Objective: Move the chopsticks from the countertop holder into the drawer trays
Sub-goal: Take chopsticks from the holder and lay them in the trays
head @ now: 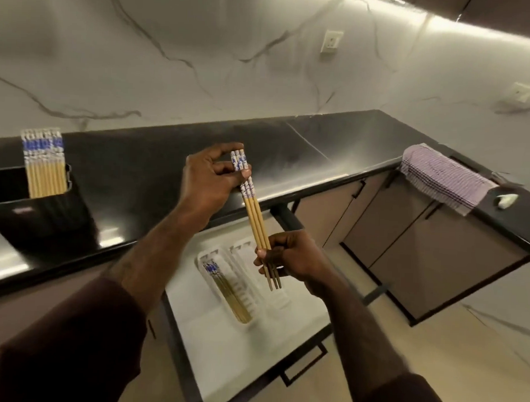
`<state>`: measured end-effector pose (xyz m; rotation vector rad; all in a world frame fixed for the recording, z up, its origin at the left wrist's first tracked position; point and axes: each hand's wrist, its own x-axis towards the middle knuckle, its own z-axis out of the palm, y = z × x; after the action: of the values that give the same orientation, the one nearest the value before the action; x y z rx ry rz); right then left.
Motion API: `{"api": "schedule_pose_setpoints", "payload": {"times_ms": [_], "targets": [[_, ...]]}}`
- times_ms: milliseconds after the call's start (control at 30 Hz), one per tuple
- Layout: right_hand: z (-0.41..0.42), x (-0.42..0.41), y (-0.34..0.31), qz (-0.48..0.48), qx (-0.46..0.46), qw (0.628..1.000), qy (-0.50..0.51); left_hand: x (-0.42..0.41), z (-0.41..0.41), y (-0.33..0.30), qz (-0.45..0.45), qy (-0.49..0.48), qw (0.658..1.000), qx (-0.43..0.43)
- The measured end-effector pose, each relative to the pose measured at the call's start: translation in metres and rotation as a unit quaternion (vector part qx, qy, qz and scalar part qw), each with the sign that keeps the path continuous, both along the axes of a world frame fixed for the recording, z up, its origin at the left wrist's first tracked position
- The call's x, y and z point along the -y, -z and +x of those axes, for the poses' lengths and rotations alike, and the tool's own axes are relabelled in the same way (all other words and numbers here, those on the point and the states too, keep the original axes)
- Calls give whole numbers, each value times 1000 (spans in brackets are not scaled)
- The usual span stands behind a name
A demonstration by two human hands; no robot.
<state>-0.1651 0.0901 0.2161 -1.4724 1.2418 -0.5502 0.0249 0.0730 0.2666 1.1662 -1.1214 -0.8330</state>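
Three wooden chopsticks (pixel 255 217) with blue-and-white patterned tops are held in both hands above the open drawer. My left hand (pixel 209 176) pinches their patterned tops, and my right hand (pixel 289 255) grips them near the thin tips. On the counter at the far left, a black holder (pixel 41 214) has several more chopsticks (pixel 44 166) standing in it. In the white drawer (pixel 241 338), a clear tray (pixel 211 254) holds a few chopsticks (pixel 227 291). A second clear tray (pixel 277 299) lies to its right, partly hidden by my right hand.
The black countertop (pixel 289 147) runs across the view and turns toward me at the right. A purple checked cloth (pixel 442 177) hangs over its edge, with a small white object (pixel 507 200) beside it. Closed cabinet doors (pixel 406 248) stand right of the drawer.
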Motion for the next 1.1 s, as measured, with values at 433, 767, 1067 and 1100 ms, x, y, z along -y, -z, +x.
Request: {"api": "schedule_pose_setpoints", "payload": {"times_ms": [433,767,1067,1100], "targets": [[0,74,142,45,-140,989,6,68,-17,147,122,-54,990,42],[25,98,235,76,-287,954,-25,101,-3,258,224,-105,946,211],[39,91,269,30,-383,923,-31,109,-6,307,339,-78,891,290],[39,90,271,29,-390,920,-33,110,-8,312,348,-74,884,304]]}}
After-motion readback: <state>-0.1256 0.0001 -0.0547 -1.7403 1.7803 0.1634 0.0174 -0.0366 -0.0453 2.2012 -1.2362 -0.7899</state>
